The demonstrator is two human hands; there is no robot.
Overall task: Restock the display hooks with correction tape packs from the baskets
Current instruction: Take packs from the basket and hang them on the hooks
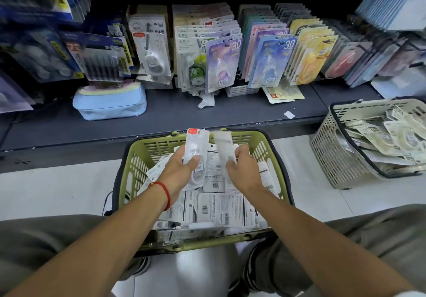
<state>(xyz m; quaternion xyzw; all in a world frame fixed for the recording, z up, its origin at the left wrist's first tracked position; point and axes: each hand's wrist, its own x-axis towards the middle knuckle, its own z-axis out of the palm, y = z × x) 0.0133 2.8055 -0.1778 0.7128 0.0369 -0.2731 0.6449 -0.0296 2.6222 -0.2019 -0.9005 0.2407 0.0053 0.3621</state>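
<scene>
Both forearms reach forward from the bottom edge over a green basket (129,158) that sits on the pale floor in front of a dark shelf (161,116). Around the left wrist is a red string bracelet (162,191). The left hand (178,170) has its fingers curled round a correction tape pack (197,149), held upright above the basket with a red sticker at its top. The right hand (244,170) pinches a second pack (223,145), blurred and pale, which stands just beside the first; its fingers are closed on the lower part of the card. Beneath both hands the green basket is heaped with more packs (221,206), most lying face down with printed backs and barcodes showing. To the right, a grey basket (329,149) rests tilted against the shelf edge and holds a loose pile of cream-coloured packs. Along the back of the shelf, rows of carded correction tapes (269,59) lean in purple, blue and yellow, with green ones further left. A light blue pouch (110,105) lies on the shelf at the left, and a small white slip (289,114) lies near the shelf's front edge
</scene>
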